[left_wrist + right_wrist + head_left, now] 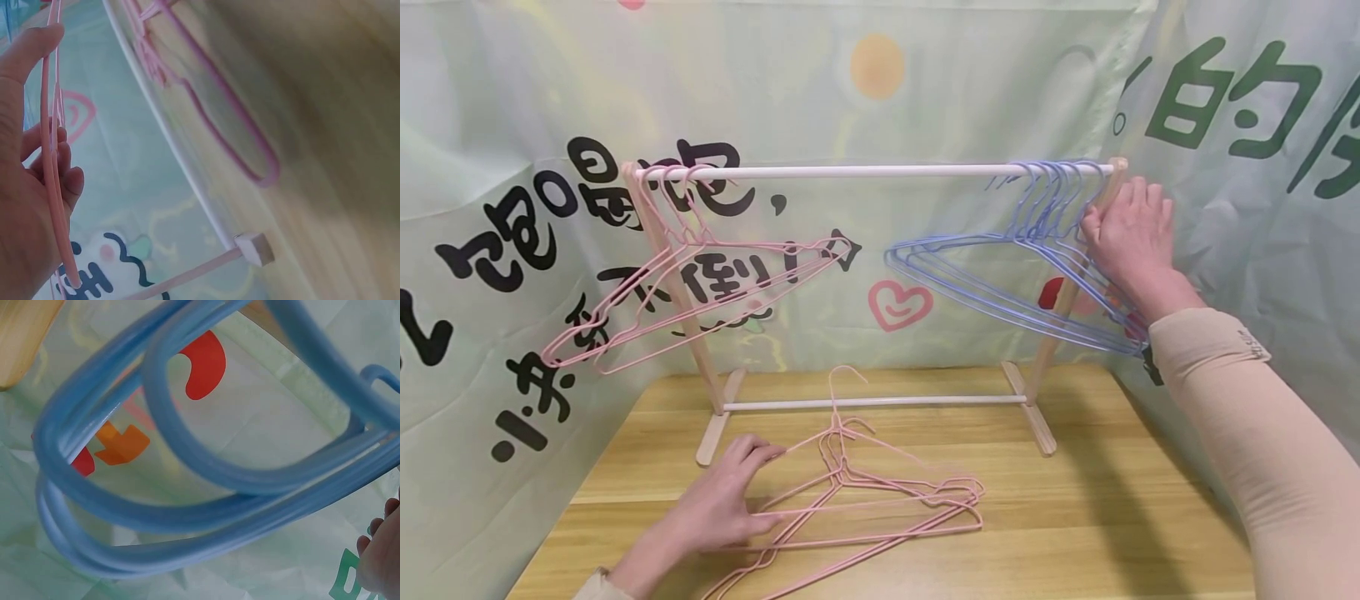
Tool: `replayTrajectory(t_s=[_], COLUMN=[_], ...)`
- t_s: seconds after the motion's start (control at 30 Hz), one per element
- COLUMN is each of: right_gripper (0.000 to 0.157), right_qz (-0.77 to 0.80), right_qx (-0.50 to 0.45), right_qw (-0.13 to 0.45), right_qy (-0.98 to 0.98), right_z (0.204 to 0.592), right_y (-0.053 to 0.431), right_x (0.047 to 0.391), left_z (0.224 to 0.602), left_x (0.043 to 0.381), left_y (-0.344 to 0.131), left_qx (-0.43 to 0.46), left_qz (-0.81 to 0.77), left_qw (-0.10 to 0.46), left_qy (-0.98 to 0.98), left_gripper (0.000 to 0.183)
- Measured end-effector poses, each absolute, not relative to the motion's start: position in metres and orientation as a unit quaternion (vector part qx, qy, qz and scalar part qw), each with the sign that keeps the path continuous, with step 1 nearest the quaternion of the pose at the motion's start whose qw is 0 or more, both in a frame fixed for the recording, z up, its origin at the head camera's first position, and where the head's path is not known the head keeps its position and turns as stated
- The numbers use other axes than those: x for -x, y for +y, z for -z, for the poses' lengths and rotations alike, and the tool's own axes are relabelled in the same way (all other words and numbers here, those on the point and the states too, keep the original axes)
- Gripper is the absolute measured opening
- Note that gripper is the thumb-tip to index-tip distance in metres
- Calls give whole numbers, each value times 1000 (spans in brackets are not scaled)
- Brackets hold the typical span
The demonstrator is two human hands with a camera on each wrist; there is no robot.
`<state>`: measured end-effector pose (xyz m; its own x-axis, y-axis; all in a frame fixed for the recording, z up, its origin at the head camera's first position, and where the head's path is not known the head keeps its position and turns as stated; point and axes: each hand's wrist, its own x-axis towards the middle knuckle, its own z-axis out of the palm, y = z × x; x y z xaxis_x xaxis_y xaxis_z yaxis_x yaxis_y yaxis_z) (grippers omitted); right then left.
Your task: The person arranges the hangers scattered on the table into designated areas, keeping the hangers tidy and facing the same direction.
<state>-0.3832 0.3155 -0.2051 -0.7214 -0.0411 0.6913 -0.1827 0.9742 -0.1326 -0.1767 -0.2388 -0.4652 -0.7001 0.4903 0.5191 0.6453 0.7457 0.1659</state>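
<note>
A wood-grain tabletop [1060, 533] fills the lower frame. At lower left, my left hand [718, 504] has thumb and fingers closed around a thin pink wire hanger [56, 212], near other pink hangers [880, 482]. At upper right, my right hand [1135, 237] touches the white-barred wooden rack [880, 172] beside blue hangers [1045, 229]; its grip I can't tell.

The worktop [1022, 554], yellow-brown with a wood grain, carries a rack [880, 172] with two pale wooden feet [1036, 421] standing toward its back; in front of the rack, pink hangers [842, 477] lie overlapping in a pile.
</note>
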Motion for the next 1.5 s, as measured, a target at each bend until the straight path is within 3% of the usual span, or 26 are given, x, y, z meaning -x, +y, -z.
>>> replayTrajectory(t_s=[0.43, 0.67, 0.77, 1.5], right_gripper=[42, 43, 43, 43], right_qz=[-98, -97, -97, -94], right_qx=[-61, -61, -62, -61], right_qw=[369, 371, 377, 365], right_qy=[-922, -921, -919, -924], right_z=[206, 207, 208, 206], right_y=[315, 315, 316, 316], right_x=[384, 385, 385, 385], left_z=[435, 415, 405, 320], left_x=[182, 186, 187, 201], left_y=[-251, -261, -266, -285], left_qx=[315, 315, 309, 223], left_qz=[160, 139, 138, 102], left_qw=[302, 369, 393, 562], left_qy=[-886, -863, -855, -790], left_gripper=[92, 95, 88, 85])
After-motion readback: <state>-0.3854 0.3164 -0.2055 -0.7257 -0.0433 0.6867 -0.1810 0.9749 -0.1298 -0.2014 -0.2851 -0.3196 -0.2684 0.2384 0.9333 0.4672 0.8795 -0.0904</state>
